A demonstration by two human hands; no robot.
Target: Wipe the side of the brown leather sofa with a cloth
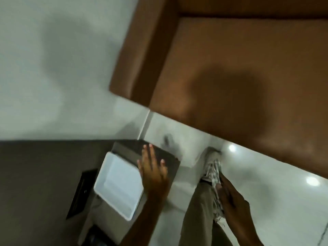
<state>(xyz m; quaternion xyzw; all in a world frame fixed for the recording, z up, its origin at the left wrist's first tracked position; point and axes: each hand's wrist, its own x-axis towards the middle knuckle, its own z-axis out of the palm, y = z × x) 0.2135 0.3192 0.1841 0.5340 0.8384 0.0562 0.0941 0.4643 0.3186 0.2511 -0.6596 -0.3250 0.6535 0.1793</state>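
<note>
One brown sofa stands on glossy white floor tiles.

- Left hand: lying flat and palm down, fingers extended and slightly spread, pointing toward 12 o'clock; thumb splaying out toward 1 o'clock. Holding nothing.
- Left forearm: running in from the bottom edge at about 7 o'clock, bare to the wrist.
- Right hand: sitting at 4 o'clock of the left hand, well apart from it; fingers curling closed around a bunched cloth, knuckles toward 11 o'clock. Motion blur is hiding individual fingertips.
- Right forearm: entering from the lower right corner, at about 5 o'clock, bare.
- Right leg: extending toward 12 o'clock between the two arms, foot forward.
</note>
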